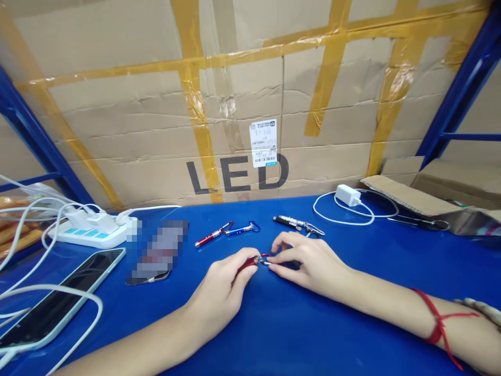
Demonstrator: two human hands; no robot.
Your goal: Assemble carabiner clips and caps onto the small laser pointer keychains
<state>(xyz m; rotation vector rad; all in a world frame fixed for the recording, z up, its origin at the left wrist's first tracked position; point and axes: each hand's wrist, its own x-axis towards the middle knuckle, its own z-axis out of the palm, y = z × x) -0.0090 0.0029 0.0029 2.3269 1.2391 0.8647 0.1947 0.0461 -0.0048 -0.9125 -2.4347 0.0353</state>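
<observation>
My left hand point(225, 284) is closed around a small red keychain flashlight point(248, 263), whose silver end points to the right. At that end, my right hand point(313, 262) pinches the flashlight's carabiner clip point(266, 257) between thumb and fingers. Just beyond my hands lie another red flashlight point(209, 238) and a blue flashlight point(239, 230), each with its own clip. Behind my right hand rest a black flashlight point(287, 222) and a silver one point(291, 220), side by side with their clips partly overlapping.
On the left are a phone point(58, 303), a blurred-out phone-like object point(158, 253), white cables and a power strip point(105, 237). A white charger point(348, 195) and an open cardboard box point(415, 196) sit at the back right. A large taped carton point(242, 104) stands behind the blue table.
</observation>
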